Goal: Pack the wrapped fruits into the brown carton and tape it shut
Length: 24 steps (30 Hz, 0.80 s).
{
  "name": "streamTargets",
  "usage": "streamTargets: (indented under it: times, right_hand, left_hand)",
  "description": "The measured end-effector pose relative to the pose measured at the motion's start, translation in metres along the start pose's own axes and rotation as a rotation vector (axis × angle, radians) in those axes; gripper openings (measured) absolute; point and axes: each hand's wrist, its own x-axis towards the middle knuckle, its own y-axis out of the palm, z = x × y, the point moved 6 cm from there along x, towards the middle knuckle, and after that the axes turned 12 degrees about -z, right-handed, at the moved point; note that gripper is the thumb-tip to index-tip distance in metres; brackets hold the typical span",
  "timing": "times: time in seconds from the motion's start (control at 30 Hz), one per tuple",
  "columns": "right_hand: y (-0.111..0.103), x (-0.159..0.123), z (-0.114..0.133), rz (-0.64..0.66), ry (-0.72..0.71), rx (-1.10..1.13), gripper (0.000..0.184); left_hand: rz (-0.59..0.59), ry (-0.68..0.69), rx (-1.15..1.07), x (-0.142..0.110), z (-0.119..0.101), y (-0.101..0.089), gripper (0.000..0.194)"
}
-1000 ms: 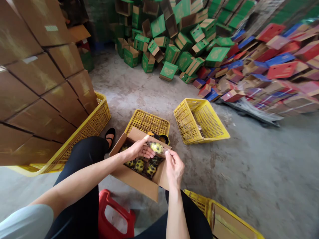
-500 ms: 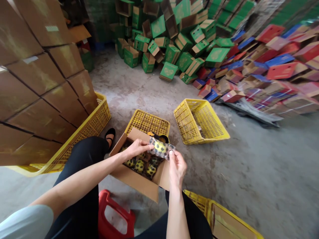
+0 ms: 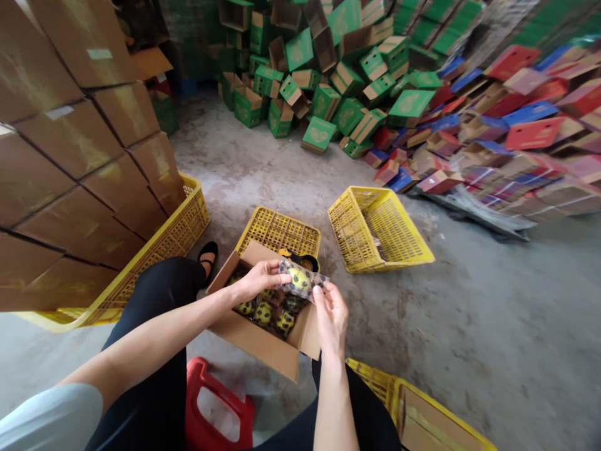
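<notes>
Both of my hands hold a yellow-and-black ball in a clear plastic wrapper (image 3: 300,279) above an open brown cardboard box (image 3: 263,344). My left hand (image 3: 257,279) pinches the wrapper's left side. My right hand (image 3: 329,316) pinches its right edge. Inside the box lie several more wrapped yellow-and-black balls (image 3: 270,313). The box rests on an upturned yellow crate (image 3: 279,230) between my knees.
An open yellow crate (image 3: 378,228) lies tilted on the concrete floor to the right. Stacked brown cartons (image 3: 70,150) on a yellow crate (image 3: 181,228) stand at the left. Green boxes (image 3: 323,69) and red and blue boxes (image 3: 507,131) are heaped at the back. A red stool (image 3: 213,407) is under me.
My hands spread the wrapper out around the ball, then drew slightly closer again. The ball stayed above the box's right side.
</notes>
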Motion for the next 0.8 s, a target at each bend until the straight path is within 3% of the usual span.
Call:
streamTargets:
  times: [0.23,0.4,0.53,0.8]
  right_hand:
    - [0.008,-0.003,-0.001,0.063,0.159,0.168,0.058]
    - [0.008,-0.002,-0.007,0.082,0.244,0.202,0.044]
    - [0.008,-0.001,-0.009,0.033,0.235,0.209,0.041]
    - [0.010,0.000,-0.012,0.000,0.208,0.197,0.036]
  left_hand:
    - [0.031,0.062,0.005,0.000,0.001,0.003,0.055]
    - [0.076,0.058,-0.002,0.002,0.006,0.003,0.058]
    - [0.136,0.042,0.000,-0.002,0.007,0.007,0.052]
    - [0.047,-0.024,-0.044,-0.003,0.004,0.005,0.069]
